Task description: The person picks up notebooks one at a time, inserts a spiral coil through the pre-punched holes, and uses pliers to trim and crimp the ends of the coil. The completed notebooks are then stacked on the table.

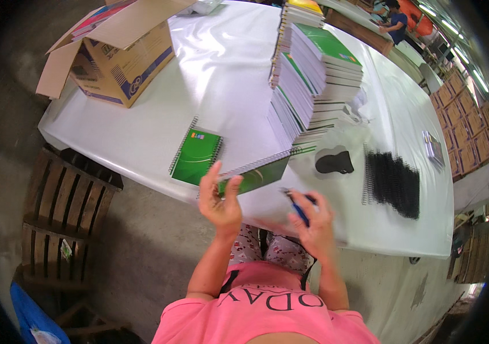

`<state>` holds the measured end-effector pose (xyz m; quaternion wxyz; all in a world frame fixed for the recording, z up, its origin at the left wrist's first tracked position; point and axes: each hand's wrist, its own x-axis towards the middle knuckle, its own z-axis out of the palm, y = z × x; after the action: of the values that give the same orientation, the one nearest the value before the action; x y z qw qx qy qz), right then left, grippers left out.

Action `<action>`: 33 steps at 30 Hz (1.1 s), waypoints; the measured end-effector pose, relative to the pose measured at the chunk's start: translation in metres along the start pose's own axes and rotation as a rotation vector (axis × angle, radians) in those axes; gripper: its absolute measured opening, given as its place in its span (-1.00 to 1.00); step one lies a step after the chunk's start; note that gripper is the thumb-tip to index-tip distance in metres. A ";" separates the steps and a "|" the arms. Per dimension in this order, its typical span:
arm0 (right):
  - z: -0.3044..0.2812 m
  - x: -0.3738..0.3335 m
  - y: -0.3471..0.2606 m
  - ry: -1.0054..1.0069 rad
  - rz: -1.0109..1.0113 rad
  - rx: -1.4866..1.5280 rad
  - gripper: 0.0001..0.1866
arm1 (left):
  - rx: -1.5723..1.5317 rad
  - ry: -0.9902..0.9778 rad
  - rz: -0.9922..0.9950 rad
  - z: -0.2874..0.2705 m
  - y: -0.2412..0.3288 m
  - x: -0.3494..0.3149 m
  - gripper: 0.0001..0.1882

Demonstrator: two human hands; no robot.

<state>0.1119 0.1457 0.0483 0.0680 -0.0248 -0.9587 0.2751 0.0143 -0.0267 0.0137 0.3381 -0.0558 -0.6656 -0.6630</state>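
My left hand (221,200) grips the left end of a green spiral notebook (264,176), thumb and fingers closed on it. The notebook is tilted above the table's near edge, its wire coil along the upper side. In my right hand (318,229) is a pair of blue-handled pliers (300,214), slightly blurred, their tip pointing toward the notebook and apart from it. Another green spiral notebook (201,153) lies on the table just beyond my left hand. A flat black object (334,163), its kind unclear, lies to the right of the held notebook.
Tall stacks of green-covered notebooks (336,49) stand at the far middle of the white-covered table (227,74). Black spiral coils (393,183) are heaped at the right. An open cardboard box (124,69) sits far left, a slatted wooden chair (63,200) below it. People work in the background.
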 end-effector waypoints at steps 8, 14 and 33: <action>0.007 0.050 0.015 0.116 -0.163 0.024 -0.42 | -0.398 0.313 -0.386 -0.049 -0.006 0.023 -0.65; 0.056 0.162 -0.096 -0.055 -0.257 0.968 -0.52 | -0.036 0.147 -0.305 -0.057 -0.014 0.046 -0.67; 0.111 0.191 -0.077 0.343 -0.518 0.171 -0.58 | 0.665 -0.057 -0.008 -0.091 -0.076 0.070 -0.74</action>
<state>-0.0937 0.0385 0.0178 0.2984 0.1798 -0.8811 0.3199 -0.0444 -0.1449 -0.0236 0.3163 0.0418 -0.8550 -0.4088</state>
